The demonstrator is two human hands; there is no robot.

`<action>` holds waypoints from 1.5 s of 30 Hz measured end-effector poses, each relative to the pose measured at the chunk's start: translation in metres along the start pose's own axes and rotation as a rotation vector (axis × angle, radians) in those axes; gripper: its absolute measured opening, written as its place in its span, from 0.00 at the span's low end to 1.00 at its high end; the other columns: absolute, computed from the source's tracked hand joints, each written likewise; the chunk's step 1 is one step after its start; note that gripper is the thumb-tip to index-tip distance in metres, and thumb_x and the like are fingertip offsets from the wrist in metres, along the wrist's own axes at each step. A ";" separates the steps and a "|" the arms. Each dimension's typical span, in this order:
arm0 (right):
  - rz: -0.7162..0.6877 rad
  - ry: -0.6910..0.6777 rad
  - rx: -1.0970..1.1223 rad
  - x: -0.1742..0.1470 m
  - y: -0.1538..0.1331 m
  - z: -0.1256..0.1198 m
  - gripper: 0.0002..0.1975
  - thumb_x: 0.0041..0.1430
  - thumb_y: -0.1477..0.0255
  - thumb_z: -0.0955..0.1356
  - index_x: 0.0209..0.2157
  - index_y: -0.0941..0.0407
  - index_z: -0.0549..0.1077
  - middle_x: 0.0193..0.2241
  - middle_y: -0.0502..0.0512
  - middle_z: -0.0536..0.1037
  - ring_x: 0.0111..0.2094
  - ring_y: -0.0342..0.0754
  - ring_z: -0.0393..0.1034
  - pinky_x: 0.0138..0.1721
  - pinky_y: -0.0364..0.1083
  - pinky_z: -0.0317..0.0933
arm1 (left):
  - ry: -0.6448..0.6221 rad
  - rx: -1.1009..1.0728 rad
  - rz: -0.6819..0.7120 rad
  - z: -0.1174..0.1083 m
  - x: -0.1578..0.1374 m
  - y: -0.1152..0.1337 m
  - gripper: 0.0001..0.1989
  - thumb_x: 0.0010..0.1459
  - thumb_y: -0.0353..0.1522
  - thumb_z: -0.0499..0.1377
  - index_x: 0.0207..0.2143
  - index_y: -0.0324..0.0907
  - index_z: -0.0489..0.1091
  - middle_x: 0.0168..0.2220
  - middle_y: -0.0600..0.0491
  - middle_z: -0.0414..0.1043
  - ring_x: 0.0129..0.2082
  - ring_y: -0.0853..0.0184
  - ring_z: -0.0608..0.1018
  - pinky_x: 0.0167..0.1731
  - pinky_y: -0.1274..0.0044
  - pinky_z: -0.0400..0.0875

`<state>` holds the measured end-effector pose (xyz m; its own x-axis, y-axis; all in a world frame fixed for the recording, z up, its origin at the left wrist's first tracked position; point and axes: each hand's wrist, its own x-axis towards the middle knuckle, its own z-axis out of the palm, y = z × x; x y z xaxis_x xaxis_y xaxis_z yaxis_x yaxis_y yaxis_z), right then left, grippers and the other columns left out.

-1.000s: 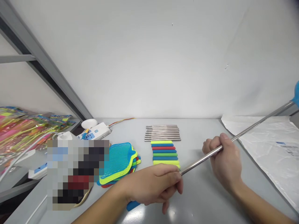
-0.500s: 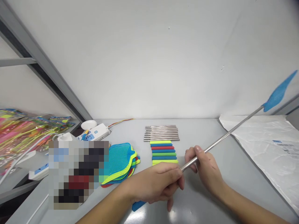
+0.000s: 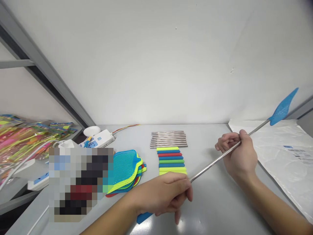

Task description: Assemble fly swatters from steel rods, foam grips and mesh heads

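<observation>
A fly swatter with a steel rod (image 3: 215, 162) and a blue mesh head (image 3: 283, 107) slants up to the right across my view. My left hand (image 3: 168, 192) is closed around its handle end, and a blue grip (image 3: 144, 217) pokes out below the palm. Farther up, the thumb and fingers of my right hand (image 3: 241, 156) pinch the rod near the head. Beyond my left hand lies a row of coloured handle tubes (image 3: 171, 161), with several loose metal rods (image 3: 168, 139) behind them. Left of these sits a stack of mesh swatter heads (image 3: 124, 168).
Power strips (image 3: 104, 138) with cables and a round white object (image 3: 92, 131) occupy the table's left side. Wrapped colourful goods (image 3: 26, 137) lie beyond a metal frame. At right is a white plastic mailer (image 3: 276, 153). A blurred patch hides part of the left.
My right hand has slid up the rod, away from my left hand and closer to the blue head. The head has dipped lower and shifted slightly left. My left hand stays put.
</observation>
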<state>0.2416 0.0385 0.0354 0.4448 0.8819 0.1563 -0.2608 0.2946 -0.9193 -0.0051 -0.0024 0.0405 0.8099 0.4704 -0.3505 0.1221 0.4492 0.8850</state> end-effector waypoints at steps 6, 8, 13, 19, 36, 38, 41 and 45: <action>0.009 -0.223 -0.103 -0.045 0.017 0.018 0.28 0.67 0.59 0.56 0.23 0.55 0.77 0.19 0.53 0.67 0.24 0.47 0.61 0.30 0.47 0.56 | -0.041 -0.057 0.013 0.000 0.003 -0.004 0.15 0.67 0.42 0.48 0.34 0.41 0.64 0.14 0.66 0.50 0.10 0.78 0.51 0.24 0.77 0.68; 0.040 -0.346 -0.133 -0.064 0.022 0.024 0.28 0.68 0.59 0.55 0.25 0.55 0.78 0.21 0.54 0.68 0.26 0.47 0.63 0.31 0.48 0.56 | -0.060 -0.071 0.024 0.000 0.004 -0.005 0.15 0.67 0.42 0.48 0.34 0.41 0.64 0.14 0.66 0.50 0.10 0.78 0.51 0.24 0.77 0.69; 0.101 -0.529 -0.108 -0.086 0.024 0.030 0.30 0.69 0.59 0.52 0.30 0.54 0.79 0.23 0.55 0.70 0.29 0.49 0.65 0.34 0.49 0.58 | -0.093 -0.061 0.043 0.000 0.003 -0.004 0.14 0.68 0.40 0.47 0.34 0.41 0.64 0.13 0.67 0.49 0.09 0.78 0.51 0.23 0.77 0.69; 0.079 -0.502 -0.161 -0.049 0.015 0.022 0.28 0.67 0.53 0.55 0.40 0.54 0.80 0.24 0.53 0.71 0.27 0.47 0.64 0.32 0.47 0.59 | -0.044 -0.091 0.084 0.001 0.001 0.000 0.15 0.67 0.40 0.46 0.33 0.41 0.64 0.14 0.67 0.47 0.09 0.79 0.49 0.22 0.78 0.68; 0.203 -0.236 0.044 -0.036 0.014 0.022 0.26 0.66 0.56 0.59 0.30 0.56 0.80 0.29 0.57 0.76 0.27 0.45 0.64 0.31 0.45 0.60 | -0.028 -0.153 0.061 -0.002 0.005 -0.006 0.14 0.67 0.37 0.46 0.32 0.41 0.65 0.14 0.67 0.48 0.08 0.79 0.49 0.22 0.78 0.67; 0.217 -0.390 0.000 -0.053 0.019 0.027 0.28 0.68 0.56 0.56 0.29 0.55 0.80 0.32 0.57 0.77 0.31 0.47 0.66 0.36 0.46 0.61 | -0.029 -0.170 0.072 0.000 0.005 -0.007 0.14 0.67 0.37 0.46 0.33 0.41 0.65 0.14 0.67 0.48 0.08 0.78 0.50 0.23 0.78 0.68; 0.279 -0.592 -0.023 -0.067 0.022 0.030 0.31 0.69 0.57 0.52 0.32 0.55 0.81 0.33 0.57 0.76 0.35 0.50 0.68 0.41 0.48 0.61 | -0.040 -0.184 0.080 0.000 0.006 -0.007 0.15 0.68 0.38 0.46 0.33 0.42 0.65 0.13 0.67 0.47 0.08 0.78 0.50 0.23 0.78 0.68; 0.319 -0.668 -0.032 -0.057 0.021 0.027 0.27 0.68 0.55 0.55 0.44 0.54 0.79 0.32 0.56 0.74 0.38 0.51 0.67 0.46 0.50 0.60 | -0.011 -0.207 0.093 0.000 0.007 -0.005 0.15 0.67 0.37 0.46 0.32 0.41 0.65 0.14 0.67 0.47 0.08 0.79 0.49 0.23 0.78 0.69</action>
<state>0.1878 0.0048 0.0166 -0.2677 0.9618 0.0567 -0.2610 -0.0157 -0.9652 0.0003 -0.0017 0.0335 0.8186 0.5090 -0.2660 -0.0726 0.5512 0.8312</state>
